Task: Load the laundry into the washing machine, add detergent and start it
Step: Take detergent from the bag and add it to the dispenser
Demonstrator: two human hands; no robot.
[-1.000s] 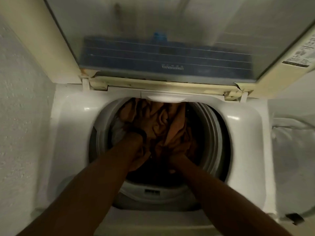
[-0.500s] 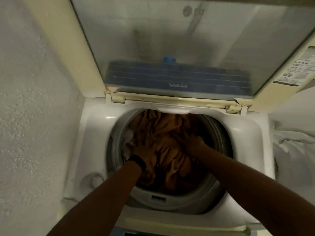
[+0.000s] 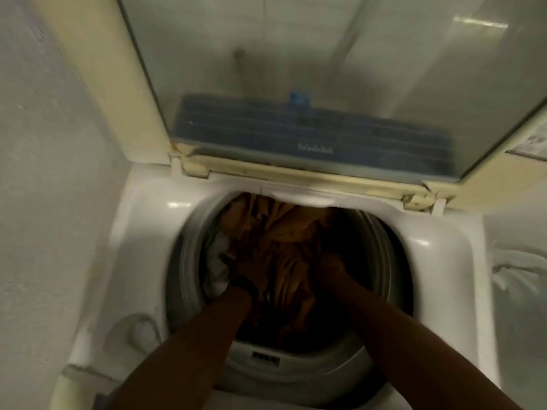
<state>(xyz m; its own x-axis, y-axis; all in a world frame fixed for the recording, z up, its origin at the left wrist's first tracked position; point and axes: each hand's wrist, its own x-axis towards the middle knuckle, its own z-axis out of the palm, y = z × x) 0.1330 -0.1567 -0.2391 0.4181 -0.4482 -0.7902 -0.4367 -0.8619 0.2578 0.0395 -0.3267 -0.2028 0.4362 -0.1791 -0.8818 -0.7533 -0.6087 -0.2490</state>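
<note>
A white top-loading washing machine (image 3: 142, 220) stands with its glass lid (image 3: 296, 69) raised against the back. Crumpled orange-brown laundry (image 3: 284, 229) fills the drum (image 3: 182, 270), with a white cloth (image 3: 217, 261) at the drum's left side. Both my arms reach down into the drum. My left hand (image 3: 254, 281), with a dark band at the wrist, is sunk into the orange cloth near the white piece. My right hand (image 3: 328, 266) lies on the cloth at the right of the pile. The fingers of both are lost in the dark and blur.
A rough white wall (image 3: 44, 173) runs close along the machine's left side. A round recess (image 3: 139, 329) sits in the machine's front left corner. White fabric (image 3: 518, 267) lies beside the machine on the right. A label (image 3: 532, 140) is stuck on the lid's right frame.
My view has shifted, so the machine sits further right and lower in frame. Both hands went deeper in the drum; my right hand moved from the pile's front to its right side.
</note>
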